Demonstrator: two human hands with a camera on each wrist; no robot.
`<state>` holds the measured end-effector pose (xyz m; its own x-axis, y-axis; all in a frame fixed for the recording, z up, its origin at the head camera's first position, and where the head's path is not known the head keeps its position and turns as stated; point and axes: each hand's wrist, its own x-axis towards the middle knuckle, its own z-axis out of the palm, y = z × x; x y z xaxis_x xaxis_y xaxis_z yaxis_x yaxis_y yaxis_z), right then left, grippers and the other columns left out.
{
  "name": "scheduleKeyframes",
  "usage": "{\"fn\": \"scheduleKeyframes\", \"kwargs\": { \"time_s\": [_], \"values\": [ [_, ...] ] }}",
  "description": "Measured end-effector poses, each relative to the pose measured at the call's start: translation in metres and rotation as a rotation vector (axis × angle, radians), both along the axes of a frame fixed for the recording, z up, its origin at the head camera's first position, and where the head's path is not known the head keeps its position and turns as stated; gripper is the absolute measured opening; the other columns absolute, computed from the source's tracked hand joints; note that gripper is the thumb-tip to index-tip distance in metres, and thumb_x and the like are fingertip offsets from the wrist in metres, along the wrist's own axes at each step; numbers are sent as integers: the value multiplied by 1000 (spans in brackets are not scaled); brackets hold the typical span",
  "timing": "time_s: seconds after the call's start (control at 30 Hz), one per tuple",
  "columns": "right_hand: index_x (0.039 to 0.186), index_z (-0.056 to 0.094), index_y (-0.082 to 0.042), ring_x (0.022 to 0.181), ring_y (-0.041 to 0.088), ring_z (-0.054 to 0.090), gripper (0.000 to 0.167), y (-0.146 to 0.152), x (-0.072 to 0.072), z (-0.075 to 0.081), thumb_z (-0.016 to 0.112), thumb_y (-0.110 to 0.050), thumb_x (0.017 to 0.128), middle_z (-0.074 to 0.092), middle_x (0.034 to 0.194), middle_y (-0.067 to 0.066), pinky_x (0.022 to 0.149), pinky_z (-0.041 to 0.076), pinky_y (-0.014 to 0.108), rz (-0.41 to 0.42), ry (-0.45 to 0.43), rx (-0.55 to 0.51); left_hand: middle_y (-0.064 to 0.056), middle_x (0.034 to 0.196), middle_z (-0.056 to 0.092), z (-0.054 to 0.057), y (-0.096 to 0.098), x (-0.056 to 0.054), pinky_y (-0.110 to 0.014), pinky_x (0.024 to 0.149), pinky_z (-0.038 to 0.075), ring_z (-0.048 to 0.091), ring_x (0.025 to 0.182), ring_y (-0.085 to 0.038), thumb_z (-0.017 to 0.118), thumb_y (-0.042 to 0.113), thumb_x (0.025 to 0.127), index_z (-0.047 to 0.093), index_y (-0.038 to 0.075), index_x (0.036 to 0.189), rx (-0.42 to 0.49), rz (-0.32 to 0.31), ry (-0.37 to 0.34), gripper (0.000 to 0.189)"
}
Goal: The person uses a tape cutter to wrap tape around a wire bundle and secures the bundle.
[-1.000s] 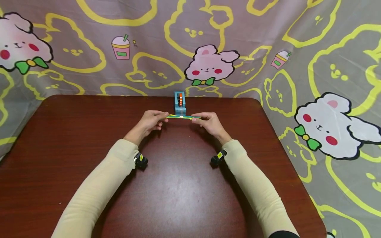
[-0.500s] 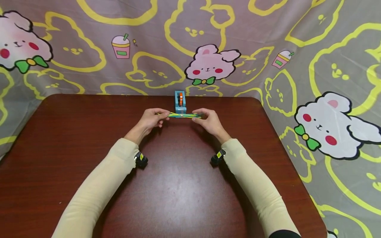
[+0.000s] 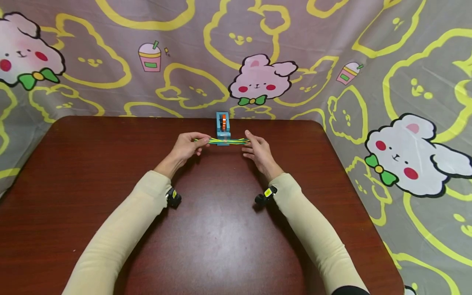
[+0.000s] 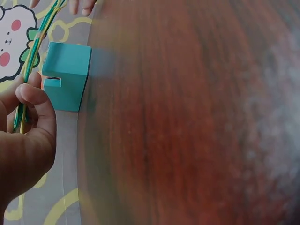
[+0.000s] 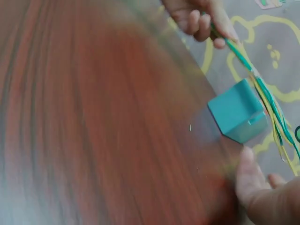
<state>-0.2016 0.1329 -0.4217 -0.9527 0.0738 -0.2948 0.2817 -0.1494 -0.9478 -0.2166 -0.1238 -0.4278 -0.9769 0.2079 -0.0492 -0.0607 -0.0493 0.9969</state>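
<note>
A thin bundle of green and yellow wires is held level over the far part of the table. My left hand pinches its left end between thumb and fingers, seen close in the left wrist view. Around the bundle's middle sits a small pale band that looks like clear tape, plainest in the right wrist view. My right hand is at the right end with fingers spread apart; in the right wrist view its thumb stands clear of the wires. Just behind the bundle is a blue tape dispenser with an orange roll.
The dark brown wooden table runs toward me in front of both hands. Close behind its far edge hangs a patterned cloth, and another side of cloth borders the right.
My right hand, which was pinching the right end of the wires, has let go and spread its fingers. The left hand has risen slightly in the picture, still holding the bundle.
</note>
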Motion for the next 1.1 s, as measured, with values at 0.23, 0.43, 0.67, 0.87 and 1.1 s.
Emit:
{"fn": "scheduleKeyframes", "kwargs": {
  "time_s": [0.23, 0.43, 0.67, 0.87, 1.1],
  "values": [
    [130, 52, -5, 64, 16, 65, 65, -5, -4, 0, 71, -52, 91, 70, 80, 7, 63, 57, 29, 48, -230, -152, -20, 89, 73, 0, 0, 2, -17, 50, 45, 51, 54, -7, 67, 3, 97, 68, -12, 115, -47, 10, 49, 24],
    [126, 57, -7, 59, 16, 67, 49, -5, -11, 0, 76, -35, 91, 70, 73, 8, 62, 58, 28, 27, -240, -200, -36, 103, 66, 0, 0, 2, -17, 49, 44, 50, 53, -6, 68, 3, 96, 69, -12, 114, -69, 8, 84, 24],
    [136, 58, 1, 68, 17, 72, 45, -2, -13, 1, 70, -18, 97, 72, 77, 11, 66, 59, 28, 76, -188, -187, -12, 86, 72, 0, 0, 2, -20, 47, 43, 49, 52, -10, 72, 9, 94, 73, -6, 112, -128, 29, 97, 24],
    [139, 52, 10, 71, 17, 72, 46, 4, -14, -1, 63, -14, 101, 73, 80, 11, 69, 59, 27, 173, -99, -162, -7, 76, 61, 1, 0, 2, -23, 45, 41, 48, 52, -12, 73, 16, 94, 67, -4, 122, -165, 37, 73, 35],
    [136, 49, 16, 71, 17, 71, 46, 7, -17, -3, 62, -11, 102, 73, 79, 11, 69, 59, 28, 205, 0, -144, -2, 87, 62, 5, 1, 1, -23, 44, 44, 50, 53, -12, 68, 43, 95, 59, 4, 128, -169, 108, -41, 52]
  ]
}}
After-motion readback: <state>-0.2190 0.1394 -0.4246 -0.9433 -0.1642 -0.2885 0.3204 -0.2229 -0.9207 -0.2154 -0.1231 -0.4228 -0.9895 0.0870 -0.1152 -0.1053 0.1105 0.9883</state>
